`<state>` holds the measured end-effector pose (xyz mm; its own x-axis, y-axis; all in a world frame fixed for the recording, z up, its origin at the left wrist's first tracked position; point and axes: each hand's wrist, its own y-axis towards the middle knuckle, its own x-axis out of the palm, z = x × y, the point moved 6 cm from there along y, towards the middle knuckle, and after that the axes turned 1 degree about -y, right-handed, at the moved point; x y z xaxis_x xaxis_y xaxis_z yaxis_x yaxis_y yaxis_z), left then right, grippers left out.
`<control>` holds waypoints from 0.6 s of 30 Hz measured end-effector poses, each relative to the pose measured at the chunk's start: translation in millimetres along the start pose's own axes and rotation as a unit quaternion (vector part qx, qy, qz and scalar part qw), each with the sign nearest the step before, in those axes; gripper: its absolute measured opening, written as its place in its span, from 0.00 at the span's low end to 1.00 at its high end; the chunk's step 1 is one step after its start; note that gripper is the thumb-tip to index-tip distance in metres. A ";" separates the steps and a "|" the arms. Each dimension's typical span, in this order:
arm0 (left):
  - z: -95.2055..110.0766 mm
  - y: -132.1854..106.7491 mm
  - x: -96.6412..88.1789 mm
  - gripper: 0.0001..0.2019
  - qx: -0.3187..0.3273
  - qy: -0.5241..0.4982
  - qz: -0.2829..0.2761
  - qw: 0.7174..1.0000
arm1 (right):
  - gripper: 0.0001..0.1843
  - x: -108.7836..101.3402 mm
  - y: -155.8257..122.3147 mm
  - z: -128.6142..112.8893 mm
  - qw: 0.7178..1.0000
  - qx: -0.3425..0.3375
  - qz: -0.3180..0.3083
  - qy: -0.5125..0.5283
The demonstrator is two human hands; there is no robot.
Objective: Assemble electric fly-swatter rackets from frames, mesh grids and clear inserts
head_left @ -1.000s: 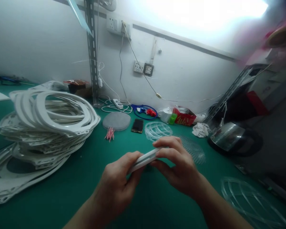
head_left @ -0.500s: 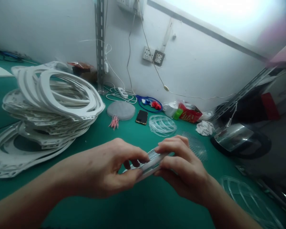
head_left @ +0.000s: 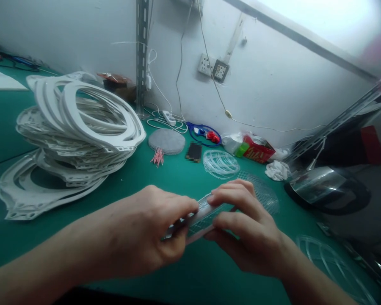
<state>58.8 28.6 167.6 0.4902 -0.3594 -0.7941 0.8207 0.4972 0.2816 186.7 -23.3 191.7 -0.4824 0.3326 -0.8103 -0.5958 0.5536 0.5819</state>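
Between my hands, just above the green table, I hold a thin translucent ring with mesh across it, tilted and seen at a slant. My left hand is closed on its left edge, thumb below and index finger above. On the right side, my right hand grips the rim between bent fingers and thumb. Both hands cover parts of the ring. Just beyond my right hand lies a round piece of loose mesh. Behind that rests a pile of clear rings.
White oval frames are piled at left. Grey discs, pink ties and a phone lie toward the wall. A red box, white cloth and metal kettle stand right. More clear rings lie near right.
The ring has turned in my hands, so more of its mesh face shows. My left thumb is more bent. The view has shifted, moving the background rightward.
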 end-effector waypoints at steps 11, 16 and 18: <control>-3.4 -2.5 -7.1 0.05 -0.015 -0.025 -0.002 1.000 | 0.05 7.5 9.4 0.4 1.000 -0.013 0.028 0.005; -7.5 -2.3 -17.8 0.13 -0.036 -0.094 0.006 0.995 | 0.05 9.6 14.0 4.0 1.000 -0.011 0.020 0.015; -8.0 -4.4 -18.3 0.08 -0.025 -0.069 0.005 0.997 | 0.04 10.0 16.8 5.5 1.000 -0.010 0.019 0.018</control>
<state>43.9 39.3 176.6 0.5364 -0.4576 -0.7092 0.8019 0.5384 0.2591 175.4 -6.5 192.9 -0.5280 0.3251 -0.7845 -0.5894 0.5247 0.6142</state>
